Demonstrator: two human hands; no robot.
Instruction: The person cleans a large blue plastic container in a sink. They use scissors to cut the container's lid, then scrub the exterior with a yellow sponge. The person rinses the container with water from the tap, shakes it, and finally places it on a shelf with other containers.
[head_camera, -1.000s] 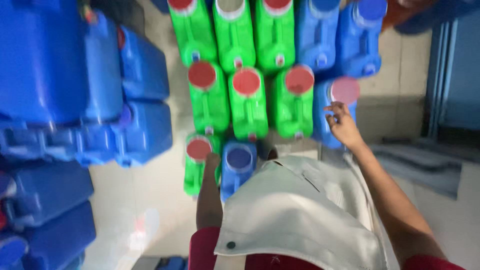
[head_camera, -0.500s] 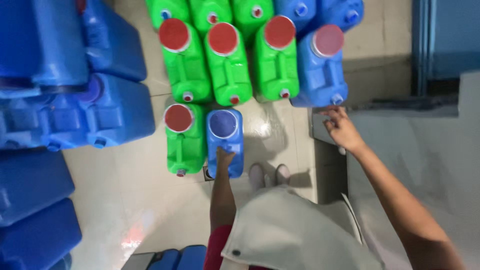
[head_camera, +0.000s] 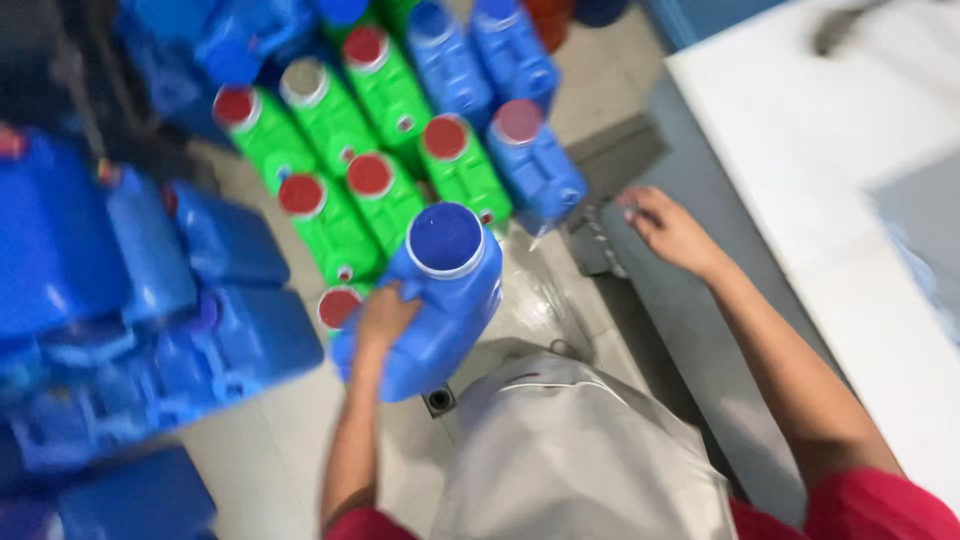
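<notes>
My left hand (head_camera: 382, 316) grips the handle of a blue jerry can (head_camera: 440, 300) with a blue cap and holds it lifted off the floor, tilted toward me. My right hand (head_camera: 668, 228) is out to the right with fingers spread, holding nothing, near the edge of a grey ledge (head_camera: 640, 270). Just beyond the lifted can stand rows of green jerry cans (head_camera: 375, 190) with red caps and blue jerry cans (head_camera: 535, 160) on the tiled floor. A green can with a red cap (head_camera: 338, 305) shows partly behind the lifted one.
Large blue containers (head_camera: 150, 300) are stacked along the left. A white surface (head_camera: 830, 170) runs along the right. A pale apron (head_camera: 580, 450) covers my front. A small floor drain (head_camera: 438, 400) lies under the lifted can.
My left hand has lifted the blue can off the floor and brought it toward me. The view swung left and tilted. My right hand stayed out near the ledge.
</notes>
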